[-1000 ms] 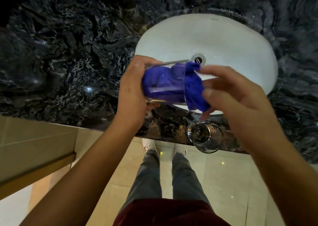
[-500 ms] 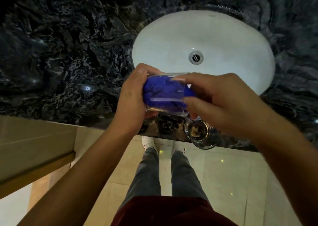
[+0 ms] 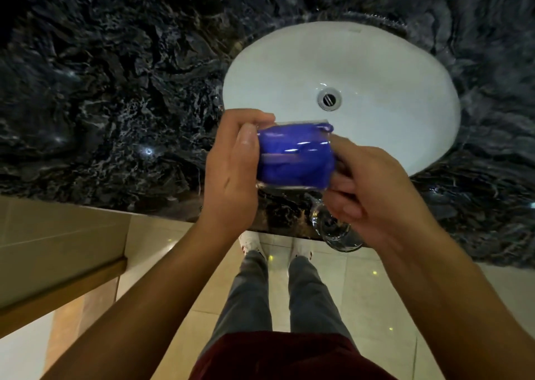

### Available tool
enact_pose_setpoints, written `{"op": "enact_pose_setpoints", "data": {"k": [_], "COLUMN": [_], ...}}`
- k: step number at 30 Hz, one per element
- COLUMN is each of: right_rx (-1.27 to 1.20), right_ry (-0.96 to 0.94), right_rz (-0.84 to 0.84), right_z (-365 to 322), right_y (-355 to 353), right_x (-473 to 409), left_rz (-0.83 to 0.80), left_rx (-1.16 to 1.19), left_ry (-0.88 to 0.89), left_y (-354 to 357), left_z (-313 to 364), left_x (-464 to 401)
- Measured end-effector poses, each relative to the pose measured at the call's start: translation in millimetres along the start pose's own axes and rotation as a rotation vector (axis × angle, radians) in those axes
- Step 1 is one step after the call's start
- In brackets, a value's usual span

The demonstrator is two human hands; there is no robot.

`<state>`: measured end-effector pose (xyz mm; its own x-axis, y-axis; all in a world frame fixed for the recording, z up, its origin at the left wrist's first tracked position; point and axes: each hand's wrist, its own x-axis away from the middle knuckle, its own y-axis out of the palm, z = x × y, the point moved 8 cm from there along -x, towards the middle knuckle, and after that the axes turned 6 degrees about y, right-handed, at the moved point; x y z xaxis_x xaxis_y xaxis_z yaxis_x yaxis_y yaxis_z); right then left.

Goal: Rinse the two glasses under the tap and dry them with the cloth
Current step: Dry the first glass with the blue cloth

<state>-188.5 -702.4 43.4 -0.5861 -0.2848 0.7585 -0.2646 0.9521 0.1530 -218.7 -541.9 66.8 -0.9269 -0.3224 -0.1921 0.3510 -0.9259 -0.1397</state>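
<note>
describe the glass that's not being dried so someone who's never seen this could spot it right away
Start at the white sink set in the dark marble counter, then drop to the counter's near edge, just below the right hand. The empty glass stands there, partly hidden by that hand. Unlike the held glass in the left hand, it has no blue cloth stuffed inside.

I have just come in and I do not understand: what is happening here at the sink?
A person is drying a glass. The left hand holds it on its side above the counter, and the right hand works a blue cloth stuffed inside it. A second glass stands at the counter's front edge, below the right hand. The white basin lies just beyond; no water is visibly running.
</note>
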Motion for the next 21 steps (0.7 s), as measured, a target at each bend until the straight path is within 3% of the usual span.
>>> {"op": "enact_pose_setpoints", "data": {"k": [2,4,6,8,10,14,17,21], "right_rx": [0.091,0.132,0.176,0.406,0.667,1.002,1.121,1.186], "right_ry": [-0.089,-0.312,-0.643,-0.859,-0.977,-1.243,-1.195,-0.856], "right_rz": [0.129,0.292,0.320,0.304,0.295,0.252,0.248,0.199], "right_z": [-6.1,-28.7,-57.8,-70.3,-68.8,-47.5,-46.8,-64.8], "right_y": [-13.6,-29.0,-29.6,-14.6,9.8,47.6,57.5,51.1], "right_x": [4.9,18.0,36.9,49.1,53.9,59.9,49.8,19.5], "left_rz": [0.011,0.055,0.100,0.105,0.078,-0.085,-0.058,-0.065], "left_rx": [0.038,0.082,0.114,0.082,0.018,-0.271,-0.250,-0.118], "left_ry": [-0.071,-0.208,-0.396,-0.518,-0.537,-0.336,-0.317,-0.223], "left_y": [-0.5,-3.7,-7.8,-9.8,-10.8,-9.1,-10.5,-5.3], "left_z": [-1.4,-9.1,-21.5,-28.4,-31.3,-26.0,-23.4,-8.9], "left_x": [-3.5,-2.8,1.3,3.2,1.6,0.1,5.1,12.1]}}
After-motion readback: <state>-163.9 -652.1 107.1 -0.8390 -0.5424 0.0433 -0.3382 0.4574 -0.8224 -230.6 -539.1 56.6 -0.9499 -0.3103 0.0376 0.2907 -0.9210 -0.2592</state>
